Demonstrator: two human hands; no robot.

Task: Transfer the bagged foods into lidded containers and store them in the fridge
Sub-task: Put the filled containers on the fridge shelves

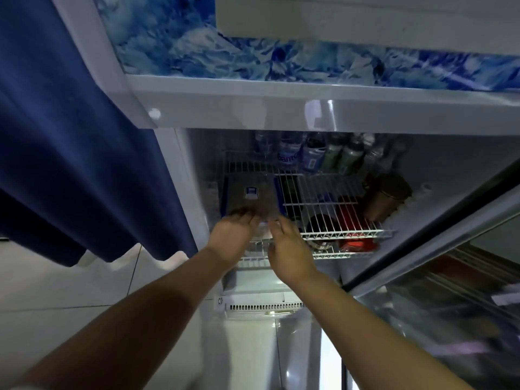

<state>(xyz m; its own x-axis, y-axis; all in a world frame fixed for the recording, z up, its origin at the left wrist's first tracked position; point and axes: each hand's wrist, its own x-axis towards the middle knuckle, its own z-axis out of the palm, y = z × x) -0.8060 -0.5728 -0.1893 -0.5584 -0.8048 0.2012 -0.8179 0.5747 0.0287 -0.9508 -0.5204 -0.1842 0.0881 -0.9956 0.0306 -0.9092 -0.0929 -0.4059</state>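
The fridge [281,108] stands open in front of me. A clear lidded container [250,195] with blue side clips, a small label on its lid and brownish contents rests on the left part of the upper wire shelf [337,204]. My left hand [233,235] is against its near left corner and my right hand [287,249] against its near right corner. The palms face each other and the fingers lie along the container's sides. The image is blurred around the fingertips.
Several bottles [312,156] stand at the back of the shelf, with a brown jar [385,198] at its right end. Red and dark cans [354,218] lie on the shelf below. The glass door [450,277] hangs open at right. A blue curtain [70,136] hangs at left.
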